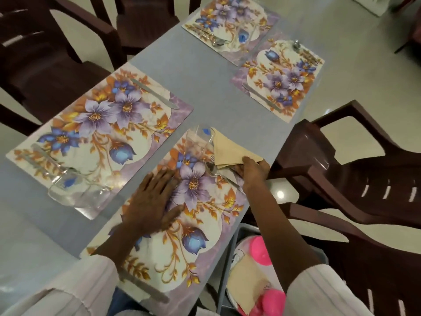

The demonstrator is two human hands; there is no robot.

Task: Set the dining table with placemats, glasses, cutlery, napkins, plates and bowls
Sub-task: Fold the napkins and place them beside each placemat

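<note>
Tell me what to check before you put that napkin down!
1. Right hand grips the napkin: ok.
2. Left hand lies flat on the mat: ok.
3. Cutlery lies on the mat by the napkin: ok.
4. Napkin clear of the glass: cannot tell; they overlap in this view.
5. Knife lies at the mat's near edge: ok.
6. Other mats have napkins: not ok; a spare napkin waits nearby.
</note>
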